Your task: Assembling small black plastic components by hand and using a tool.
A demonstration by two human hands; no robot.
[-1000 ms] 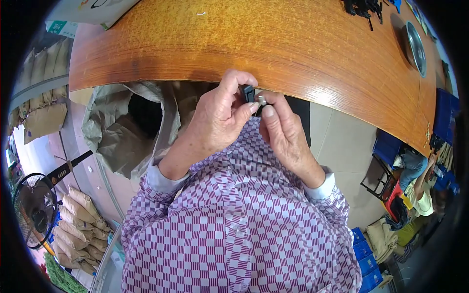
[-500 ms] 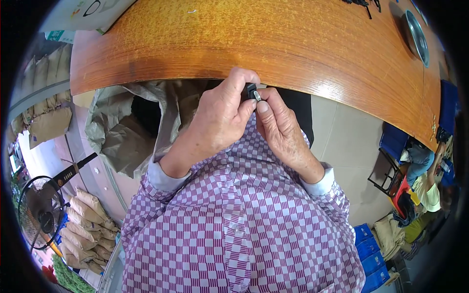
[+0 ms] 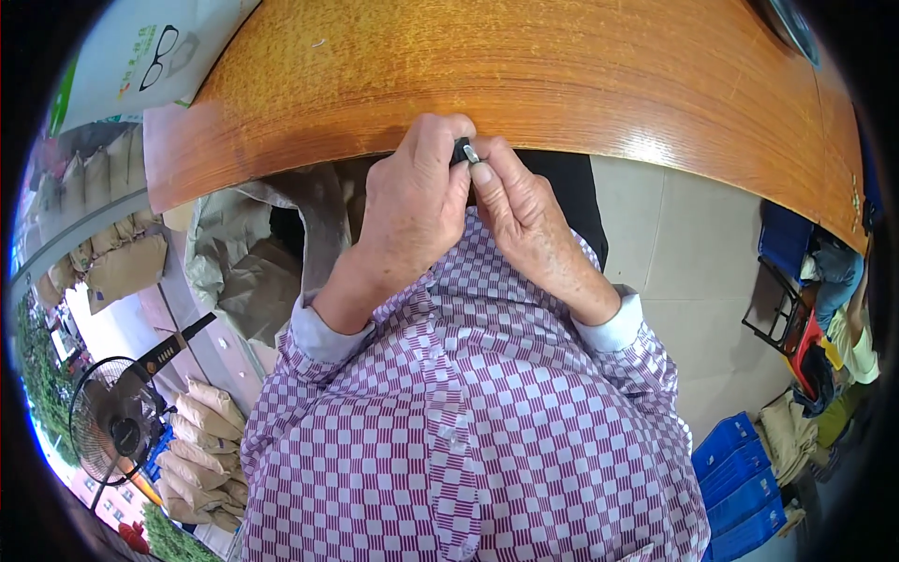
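My left hand (image 3: 405,206) is closed on a small black piece (image 3: 459,153), pinching it between thumb and forefinger at the table's near edge. Pressed against that piece is a small shiny silver part (image 3: 471,154), gripped by the thumb and forefinger of my right hand (image 3: 529,215). The fingertips of both hands nearly meet around these parts. Fingers cover most of them, so their exact kind does not show.
A brown wooden table (image 3: 487,66) curves across the front, with a metal bowl (image 3: 791,33) far right. An open grey sack (image 3: 234,267) stands below its left edge. A fan (image 3: 120,426), stacked brown packages (image 3: 201,450), blue bundles (image 3: 740,492) and a seated person (image 3: 854,337) are around.
The view has shifted, moving the bowl toward the upper right rim. Both hands appear slightly higher and further left, still pinching the same small parts.
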